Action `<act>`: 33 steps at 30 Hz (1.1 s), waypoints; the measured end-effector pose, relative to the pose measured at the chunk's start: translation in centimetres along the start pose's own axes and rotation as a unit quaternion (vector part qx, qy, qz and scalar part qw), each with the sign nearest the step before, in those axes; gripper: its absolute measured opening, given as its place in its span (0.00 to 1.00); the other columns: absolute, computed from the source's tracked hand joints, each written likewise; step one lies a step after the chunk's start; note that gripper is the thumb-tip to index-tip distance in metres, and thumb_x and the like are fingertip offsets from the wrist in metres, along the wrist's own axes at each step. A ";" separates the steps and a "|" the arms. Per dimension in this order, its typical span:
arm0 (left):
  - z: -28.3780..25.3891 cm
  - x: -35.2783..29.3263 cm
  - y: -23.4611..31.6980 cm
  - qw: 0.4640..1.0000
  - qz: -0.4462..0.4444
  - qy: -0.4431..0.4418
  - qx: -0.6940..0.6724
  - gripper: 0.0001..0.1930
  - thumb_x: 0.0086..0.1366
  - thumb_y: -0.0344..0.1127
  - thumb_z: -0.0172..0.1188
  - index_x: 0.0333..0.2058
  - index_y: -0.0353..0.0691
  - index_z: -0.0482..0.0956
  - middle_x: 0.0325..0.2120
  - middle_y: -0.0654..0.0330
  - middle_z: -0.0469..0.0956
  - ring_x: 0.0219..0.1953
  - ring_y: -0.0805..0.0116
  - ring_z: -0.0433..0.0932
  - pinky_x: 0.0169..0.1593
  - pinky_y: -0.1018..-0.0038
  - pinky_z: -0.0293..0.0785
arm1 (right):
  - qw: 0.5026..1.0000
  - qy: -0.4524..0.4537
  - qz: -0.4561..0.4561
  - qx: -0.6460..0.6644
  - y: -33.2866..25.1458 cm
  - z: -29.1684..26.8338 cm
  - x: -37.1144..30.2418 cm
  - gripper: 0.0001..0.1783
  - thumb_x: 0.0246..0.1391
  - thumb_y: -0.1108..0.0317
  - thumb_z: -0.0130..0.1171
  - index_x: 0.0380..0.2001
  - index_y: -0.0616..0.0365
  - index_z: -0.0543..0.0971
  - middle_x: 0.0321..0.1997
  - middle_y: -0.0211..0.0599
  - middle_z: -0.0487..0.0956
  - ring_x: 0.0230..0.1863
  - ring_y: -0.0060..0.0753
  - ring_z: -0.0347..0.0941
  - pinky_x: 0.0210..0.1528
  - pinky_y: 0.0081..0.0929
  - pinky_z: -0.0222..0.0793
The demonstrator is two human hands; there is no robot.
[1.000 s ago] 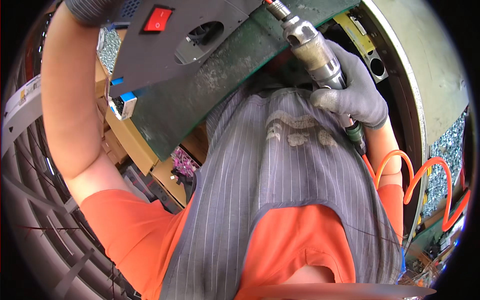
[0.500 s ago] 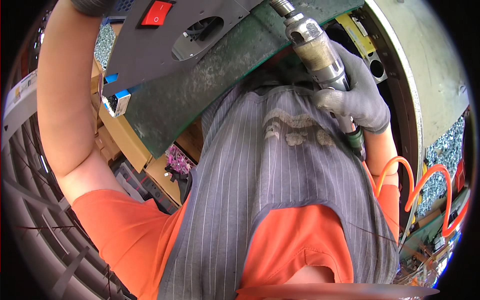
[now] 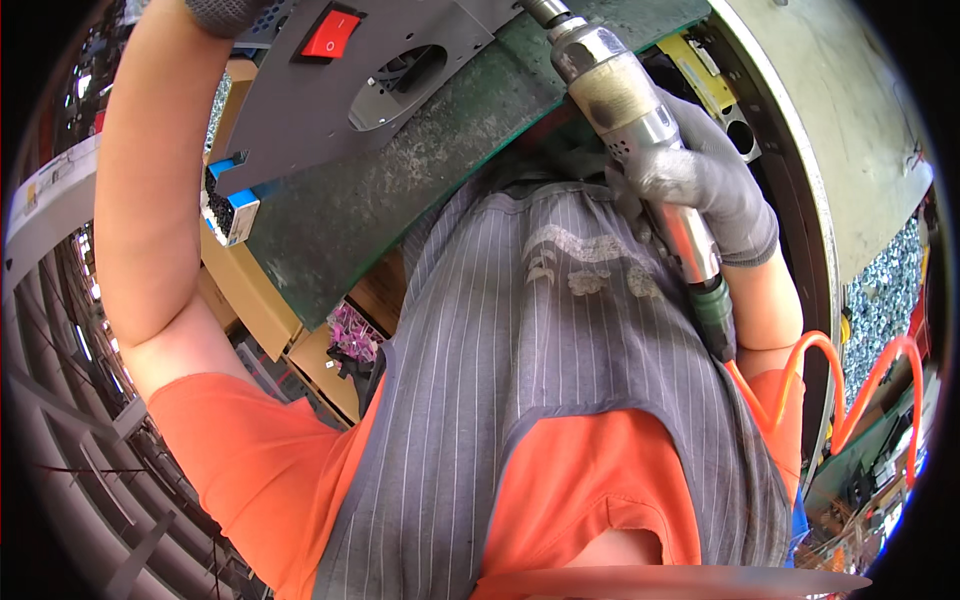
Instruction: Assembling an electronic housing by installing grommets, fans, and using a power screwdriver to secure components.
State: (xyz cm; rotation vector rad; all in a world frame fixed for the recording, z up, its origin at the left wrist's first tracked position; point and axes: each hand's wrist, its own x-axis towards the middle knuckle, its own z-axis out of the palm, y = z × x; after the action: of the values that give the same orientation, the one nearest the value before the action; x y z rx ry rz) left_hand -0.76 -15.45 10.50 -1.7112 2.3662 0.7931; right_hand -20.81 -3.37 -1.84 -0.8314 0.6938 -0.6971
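My right hand (image 3: 710,190), in a grey glove, is wrapped round a pneumatic screwdriver (image 3: 612,95). The tool is tilted, its metal nose up and to the left, with the tip cut off by the upper edge. An orange coiled air hose (image 3: 818,340) runs from its green rear end. At the upper left only the cuff and part of my gloved left hand (image 3: 226,14) show, beside a dark grey metal panel (image 3: 285,125); its fingers are out of sight. A red rocker switch (image 3: 331,35) and a large round opening are in the panel.
Under the panel is a dark green work surface (image 3: 330,215). A small blue-and-white box (image 3: 232,210) of dark parts stands by the panel's corner. Cardboard boxes (image 3: 255,300) are lower left. A metal-edged bench (image 3: 850,110) and a yellow part (image 3: 695,75) lie to the right.
The screwdriver has shifted up and left, and my right hand's fingers have changed position on it. My left forearm and the panel appear farther right. The hose has swung lower.
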 end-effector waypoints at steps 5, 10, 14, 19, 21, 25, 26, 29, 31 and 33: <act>-0.4 0.5 -1.3 0.997 0.037 -0.053 -0.048 0.19 0.63 0.43 0.55 0.37 0.29 0.76 0.26 0.63 0.77 0.29 0.77 0.72 0.35 0.78 0.69 | 1.000 -0.006 -0.016 0.015 0.3 0.2 0.1 0.27 0.41 0.62 0.64 0.44 0.65 0.72 0.27 0.29 0.72 0.25 0.18 0.68 0.29 0.16 0.64; -1.1 -1.4 -0.8 0.999 0.018 -0.033 -0.031 0.22 0.65 0.47 0.52 0.44 0.30 0.74 0.33 0.61 0.77 0.36 0.76 0.72 0.41 0.78 0.68 | 1.000 -0.013 -0.015 -0.006 0.2 0.5 0.4 0.30 0.39 0.61 0.66 0.47 0.64 0.71 0.33 0.26 0.70 0.34 0.16 0.66 0.38 0.17 0.63; -2.2 -4.9 -8.4 0.948 0.131 0.051 -0.285 0.32 0.63 0.54 0.52 0.56 0.33 0.65 0.49 0.57 0.72 0.47 0.68 0.72 0.50 0.74 0.69 | 0.991 -0.008 -0.048 -0.126 1.7 -0.5 -0.8 0.41 0.33 0.57 0.70 0.51 0.64 0.69 0.40 0.29 0.72 0.42 0.23 0.66 0.48 0.22 0.62; 1.8 -11.7 -20.0 0.930 -0.041 0.255 -0.260 0.15 0.57 0.32 0.60 0.43 0.39 0.78 0.33 0.63 0.80 0.35 0.73 0.77 0.40 0.79 0.72 | 0.988 0.046 0.066 -0.132 5.1 -2.5 -2.5 0.45 0.29 0.56 0.70 0.53 0.67 0.68 0.43 0.31 0.72 0.42 0.23 0.66 0.49 0.22 0.62; 5.1 -15.2 -23.4 0.929 -0.208 0.237 -0.196 0.15 0.56 0.33 0.59 0.44 0.39 0.78 0.33 0.60 0.80 0.35 0.71 0.77 0.42 0.77 0.72 | 0.976 0.045 0.101 -0.189 5.9 -3.3 -2.7 0.41 0.31 0.61 0.69 0.52 0.66 0.68 0.42 0.30 0.72 0.40 0.22 0.66 0.47 0.21 0.63; 12.9 -18.9 -28.3 0.876 -0.372 0.266 -0.150 0.15 0.57 0.37 0.60 0.42 0.37 0.78 0.30 0.59 0.80 0.32 0.71 0.77 0.38 0.75 0.72 | 0.985 0.049 0.067 -0.154 6.5 -2.8 -2.0 0.39 0.33 0.66 0.68 0.53 0.66 0.67 0.43 0.31 0.73 0.41 0.21 0.67 0.47 0.21 0.63; 14.1 -18.8 -27.9 0.840 -0.408 0.289 -0.210 0.15 0.56 0.38 0.60 0.41 0.37 0.78 0.30 0.59 0.80 0.31 0.70 0.78 0.37 0.73 0.73 | 0.984 0.047 0.070 -0.158 6.5 -2.9 -1.9 0.39 0.33 0.66 0.68 0.53 0.66 0.67 0.43 0.31 0.73 0.41 0.21 0.67 0.47 0.21 0.63; 14.6 -17.7 -26.2 0.833 -0.409 0.345 -0.143 0.16 0.57 0.40 0.59 0.42 0.39 0.77 0.30 0.57 0.80 0.33 0.66 0.79 0.37 0.71 0.73 | 0.980 0.059 0.087 -0.167 6.6 -2.9 -1.9 0.41 0.33 0.66 0.68 0.54 0.66 0.67 0.44 0.31 0.74 0.42 0.22 0.67 0.48 0.22 0.63; 14.5 -16.9 -25.1 0.824 -0.437 0.358 -0.051 0.18 0.57 0.43 0.58 0.44 0.40 0.75 0.33 0.54 0.80 0.37 0.60 0.79 0.42 0.67 0.73 | 0.980 0.079 0.077 -0.164 6.7 -2.6 -2.3 0.41 0.32 0.65 0.68 0.54 0.66 0.67 0.43 0.31 0.73 0.42 0.23 0.67 0.48 0.23 0.63; 15.3 -16.5 -25.1 0.818 -0.438 0.373 -0.035 0.19 0.57 0.44 0.58 0.45 0.40 0.74 0.34 0.53 0.80 0.38 0.58 0.79 0.44 0.65 0.72 | 0.978 0.088 0.084 -0.168 6.8 -2.6 -2.3 0.41 0.32 0.65 0.69 0.53 0.67 0.67 0.43 0.31 0.73 0.42 0.23 0.67 0.49 0.23 0.63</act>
State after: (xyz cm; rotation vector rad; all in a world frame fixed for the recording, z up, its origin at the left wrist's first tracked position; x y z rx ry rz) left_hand 24.89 0.21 -4.86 -3.1413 1.4040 0.0196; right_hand -22.32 0.67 -8.10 -1.0133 1.0504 -0.5097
